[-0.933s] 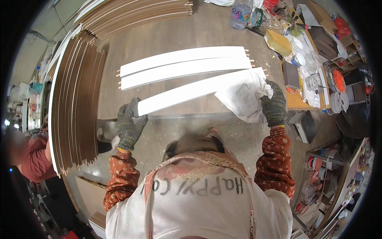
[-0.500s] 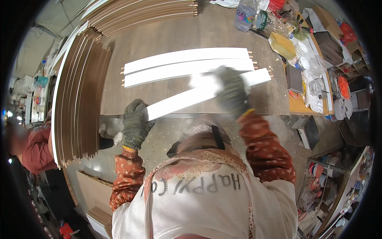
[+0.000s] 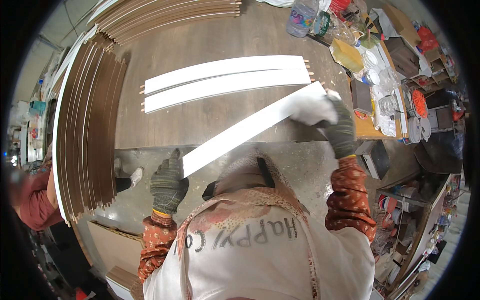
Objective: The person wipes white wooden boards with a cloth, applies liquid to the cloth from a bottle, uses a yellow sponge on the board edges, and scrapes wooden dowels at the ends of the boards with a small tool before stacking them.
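Observation:
A white slat [image 3: 245,127] with wooden dowels at its far right end slants over the table's near edge. My left hand [image 3: 170,187], in a dark green knit glove, is closed around its near left end, which sticks out past the table. At the far end my gloved right hand [image 3: 341,127] grips a white cloth [image 3: 312,109] that lies on the slat's face. The cloth covers part of that end. Behind it, two more white slats [image 3: 225,91] lie side by side on the brown tabletop [image 3: 185,121], with dowels at both ends.
Brown-edged slats stand stacked at the left [image 3: 90,130], and another stack [image 3: 165,22] lies at the back. Plastic bottles [image 3: 301,19], a yellow block [image 3: 347,55] and clutter fill the right side. Another person [image 3: 37,197] is at the far left. A shelf [image 3: 425,235] stands at lower right.
My right hand has moved right with the cloth, from the slat's middle to its far end. The slat tilts more steeply, and my left hand has come nearer to me with its end.

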### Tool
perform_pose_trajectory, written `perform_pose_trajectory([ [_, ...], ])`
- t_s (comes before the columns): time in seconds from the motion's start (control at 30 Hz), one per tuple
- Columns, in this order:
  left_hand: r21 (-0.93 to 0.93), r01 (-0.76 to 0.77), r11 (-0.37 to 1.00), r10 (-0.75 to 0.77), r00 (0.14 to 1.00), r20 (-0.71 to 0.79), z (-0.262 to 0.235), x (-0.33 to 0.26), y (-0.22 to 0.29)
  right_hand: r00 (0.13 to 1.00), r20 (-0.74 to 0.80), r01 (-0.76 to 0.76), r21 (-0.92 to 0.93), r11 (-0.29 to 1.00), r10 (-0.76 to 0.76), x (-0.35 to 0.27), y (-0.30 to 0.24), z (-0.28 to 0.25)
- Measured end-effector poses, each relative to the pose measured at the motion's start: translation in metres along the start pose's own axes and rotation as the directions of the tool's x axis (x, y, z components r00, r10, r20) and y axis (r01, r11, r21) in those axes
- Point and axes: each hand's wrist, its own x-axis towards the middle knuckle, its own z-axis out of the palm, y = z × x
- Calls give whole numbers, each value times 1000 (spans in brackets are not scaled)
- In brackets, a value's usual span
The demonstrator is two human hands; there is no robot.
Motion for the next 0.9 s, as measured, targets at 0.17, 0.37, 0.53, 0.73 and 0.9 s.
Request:
perform_pose_trajectory([
  [0.17, 35, -63, 997, 63, 998, 12, 6, 12, 8, 654, -258, -447, 627, 638, 711, -12, 30, -46],
  [0.37, -511, -113, 852, 107, 993, -41, 25, -14, -39, 782, -312, -517, 157, 841, 539, -4, -10, -34],
  [0.53, -821, 272, 502, -108, 961, 253, 17, -60, -69, 924, 117, -295, -391, 872, 365, -10, -61, 23],
  [0.73, -940, 297, 168, -225, 940, 257, -4, -77, -75, 611, 652, 544, 66, 836, -449, 8, -273, 115],
  [0.9, -929, 365, 61, -315, 890, 329, -2, -124, -107, 702, 330, 328, 637, 697, -631, 56, -283, 48],
])
